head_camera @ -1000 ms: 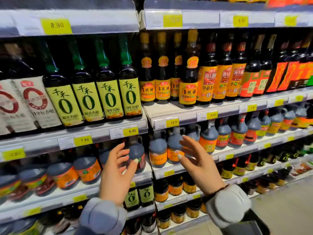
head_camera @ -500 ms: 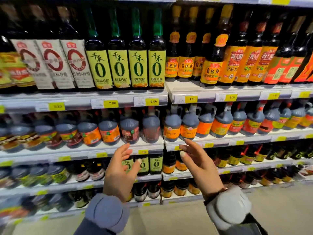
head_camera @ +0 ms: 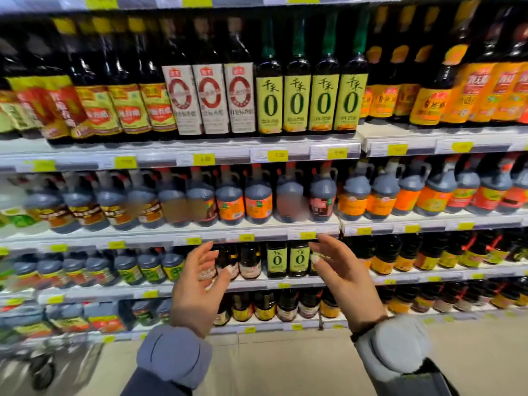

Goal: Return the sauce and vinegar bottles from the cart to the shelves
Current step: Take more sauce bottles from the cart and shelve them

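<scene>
One: Two hands are hovering released, grasping nothing: left hand [head_camera: 197, 290], right hand [head_camera: 345, 278]. Bottles?
Two: Sauce and vinegar bottles [head_camera: 277, 260] are standing on shelves [head_camera: 160, 232] beyond both hands. A blurred cart [head_camera: 40, 364], I'm guessing, is showing low left; its remaining load isn't showing.

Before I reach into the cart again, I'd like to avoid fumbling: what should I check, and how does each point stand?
1. Left hand free: ok, fingers relaxed, holding nothing.
2. Right hand free: ok, open and empty.
3. Cart in reach: cannot tell; only a blurred black wheel shows low on the left.
4. Next bottle picked out: cannot tell; none visible off the shelves.
5. Front gap on the white metal shelves: not ok; the tall dark glass bottles with green "0" labels and the dark handled jugs with orange labels stand packed side by side.
</scene>
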The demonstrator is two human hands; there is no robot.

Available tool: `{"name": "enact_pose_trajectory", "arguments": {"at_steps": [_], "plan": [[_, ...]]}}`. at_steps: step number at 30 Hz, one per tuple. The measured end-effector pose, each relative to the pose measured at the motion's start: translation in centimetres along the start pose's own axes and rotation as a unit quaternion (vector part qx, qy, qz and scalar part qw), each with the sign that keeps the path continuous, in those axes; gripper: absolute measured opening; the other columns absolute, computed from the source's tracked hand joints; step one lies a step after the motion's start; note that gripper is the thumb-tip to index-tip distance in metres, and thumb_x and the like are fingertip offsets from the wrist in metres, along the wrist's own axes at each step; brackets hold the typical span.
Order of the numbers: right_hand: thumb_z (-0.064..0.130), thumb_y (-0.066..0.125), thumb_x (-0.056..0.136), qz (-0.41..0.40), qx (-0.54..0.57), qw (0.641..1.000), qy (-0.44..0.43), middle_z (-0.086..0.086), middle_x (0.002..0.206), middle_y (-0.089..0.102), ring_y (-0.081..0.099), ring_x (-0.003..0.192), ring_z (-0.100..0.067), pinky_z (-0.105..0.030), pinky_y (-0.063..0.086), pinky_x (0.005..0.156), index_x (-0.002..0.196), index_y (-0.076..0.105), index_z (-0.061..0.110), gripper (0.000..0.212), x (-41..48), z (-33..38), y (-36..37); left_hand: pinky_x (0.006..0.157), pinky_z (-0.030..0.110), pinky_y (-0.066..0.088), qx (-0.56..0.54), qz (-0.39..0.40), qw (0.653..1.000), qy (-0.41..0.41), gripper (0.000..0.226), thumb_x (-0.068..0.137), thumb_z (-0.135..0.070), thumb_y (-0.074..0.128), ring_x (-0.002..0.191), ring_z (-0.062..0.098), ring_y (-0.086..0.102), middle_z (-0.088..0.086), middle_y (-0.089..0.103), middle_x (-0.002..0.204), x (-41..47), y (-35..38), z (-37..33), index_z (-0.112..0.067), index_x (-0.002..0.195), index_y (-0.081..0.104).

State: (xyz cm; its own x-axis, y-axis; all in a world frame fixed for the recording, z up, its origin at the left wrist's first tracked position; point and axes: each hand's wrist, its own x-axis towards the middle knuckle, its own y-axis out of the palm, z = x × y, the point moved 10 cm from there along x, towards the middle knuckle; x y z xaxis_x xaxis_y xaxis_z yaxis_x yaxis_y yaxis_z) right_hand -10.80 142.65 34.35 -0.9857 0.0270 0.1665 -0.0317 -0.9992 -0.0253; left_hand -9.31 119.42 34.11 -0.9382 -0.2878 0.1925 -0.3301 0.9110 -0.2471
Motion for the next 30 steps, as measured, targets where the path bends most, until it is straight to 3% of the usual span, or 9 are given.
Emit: {"name": "enact_pose_trajectory", "arguments": {"at_steps": [10,13,16,20,25,28,30], "plan": [[0.012,0.056,0.085,-0.002,-0.044,0.999,-0.010,0.018,0.102,0.057,0.051,0.097,0.008,-0.006,0.045,0.070,0.097,0.046,0.044,0.035,-6.6,2.3,13.3,0.084,0.031,0.039,-0.015,-0.011,1.000,-0.012,0.045,0.083,0.001,0.056,0.103,0.018,0.048,0.005,0.051,0.107,-0.5,-15.3,3.0,-0.007,0.126,0.045],[0.012,0.056,0.085,-0.001,-0.045,0.999,-0.016,0.017,0.102,0.058,0.052,0.096,0.008,-0.002,0.046,0.069,0.097,0.046,0.043,0.035,-7.9,3.0,14.5,0.082,0.031,0.039,-0.021,-0.017,1.000,-0.006,0.042,0.083,0.000,0.057,0.101,0.018,0.049,0.004,0.052,0.105,-1.3,-16.9,2.7,-0.012,0.122,0.046],[0.010,0.055,0.086,0.017,-0.045,0.999,-0.010,0.016,0.104,0.058,0.052,0.097,0.007,-0.007,0.047,0.070,0.097,0.046,0.044,0.036,-9.4,3.4,15.5,0.082,0.030,0.038,-0.024,-0.027,0.999,-0.005,0.040,0.083,-0.001,0.057,0.101,0.018,0.049,0.003,0.052,0.107,-3.1,-18.3,2.7,-0.016,0.119,0.045],[0.009,0.054,0.087,0.017,-0.037,0.999,-0.007,0.016,0.103,0.059,0.054,0.095,0.004,-0.011,0.045,0.071,0.098,0.048,0.042,0.036,-10.3,3.6,15.8,0.085,0.030,0.036,-0.026,-0.017,0.999,-0.030,0.043,0.083,0.002,0.056,0.104,0.020,0.049,0.006,0.052,0.108,-4.5,-18.6,3.6,-0.007,0.123,0.046],[0.002,0.053,0.086,0.012,0.003,1.000,-0.009,0.012,0.099,0.061,0.056,0.095,0.000,-0.004,0.047,0.068,0.097,0.052,0.037,0.036,-12.7,4.5,16.7,0.082,0.025,0.036,-0.022,-0.024,0.999,-0.026,0.039,0.083,0.003,0.056,0.102,0.018,0.049,0.003,0.052,0.106,-6.7,-20.8,2.7,-0.014,0.117,0.046],[0.003,0.054,0.086,0.016,-0.003,1.000,-0.013,0.013,0.099,0.062,0.057,0.096,0.001,-0.006,0.048,0.070,0.099,0.052,0.036,0.036,-13.9,4.8,17.8,0.074,0.013,0.037,-0.017,-0.023,0.999,-0.016,0.038,0.083,0.000,0.057,0.102,0.016,0.050,-0.003,0.054,0.104,-7.8,-22.6,2.6,-0.020,0.114,0.045],[0.003,0.054,0.086,0.012,-0.007,1.000,-0.016,0.013,0.100,0.063,0.057,0.097,-0.001,-0.010,0.049,0.072,0.099,0.052,0.037,0.036,-14.5,5.2,18.4,0.076,0.016,0.039,-0.010,-0.019,1.000,-0.017,0.038,0.083,-0.001,0.058,0.102,0.015,0.051,-0.005,0.055,0.103,-8.3,-23.5,2.9,-0.021,0.114,0.045]]}}
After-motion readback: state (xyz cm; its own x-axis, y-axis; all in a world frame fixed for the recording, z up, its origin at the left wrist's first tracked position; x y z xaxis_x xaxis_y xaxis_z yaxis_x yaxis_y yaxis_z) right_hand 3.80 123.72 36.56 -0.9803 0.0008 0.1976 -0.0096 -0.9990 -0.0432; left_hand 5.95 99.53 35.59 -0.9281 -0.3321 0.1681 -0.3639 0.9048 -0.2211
